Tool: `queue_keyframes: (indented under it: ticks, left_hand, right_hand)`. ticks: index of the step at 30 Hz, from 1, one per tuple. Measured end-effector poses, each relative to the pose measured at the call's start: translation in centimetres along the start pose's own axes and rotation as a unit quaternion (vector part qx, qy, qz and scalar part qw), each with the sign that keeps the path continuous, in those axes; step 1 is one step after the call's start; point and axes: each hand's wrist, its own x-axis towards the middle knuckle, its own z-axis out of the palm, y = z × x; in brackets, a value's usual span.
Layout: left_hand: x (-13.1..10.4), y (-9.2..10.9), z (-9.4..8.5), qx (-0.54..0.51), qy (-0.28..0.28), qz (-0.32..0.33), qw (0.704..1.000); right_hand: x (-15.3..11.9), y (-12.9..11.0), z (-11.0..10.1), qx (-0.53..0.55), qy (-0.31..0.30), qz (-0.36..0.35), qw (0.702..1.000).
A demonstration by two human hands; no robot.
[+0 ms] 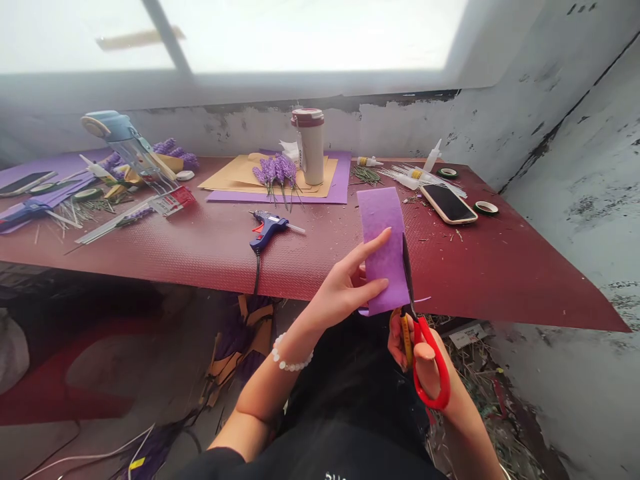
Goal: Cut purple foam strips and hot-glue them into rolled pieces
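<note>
My left hand grips a purple strip of paper or felt between thumb and fingers, holding it up over the table's front edge. In my right hand are red-handled scissors, the thumb through one loop. Their dark blades run along the right edge of the purple strip. Something yellow, like a tape measure or a handle part, shows beside the right fingers; I cannot make out which. A thin purple sliver sticks out near the strip's lower right corner.
On the red table lie a blue glue gun, purple flowers on tan paper, a cup, a phone, green tape and glue bottles. A water bottle stands left. Scraps litter the floor.
</note>
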Motion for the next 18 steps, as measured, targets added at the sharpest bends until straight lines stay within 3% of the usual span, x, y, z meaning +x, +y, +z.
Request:
queue_keyframes:
  ticks: [18]
  left_hand:
    - [-0.15, -0.08, 0.11, -0.013, -0.002, -0.002, 1.0]
  right_hand:
    - [-0.14, -0.37, 0.18, -0.036, 0.025, 0.009, 0.999]
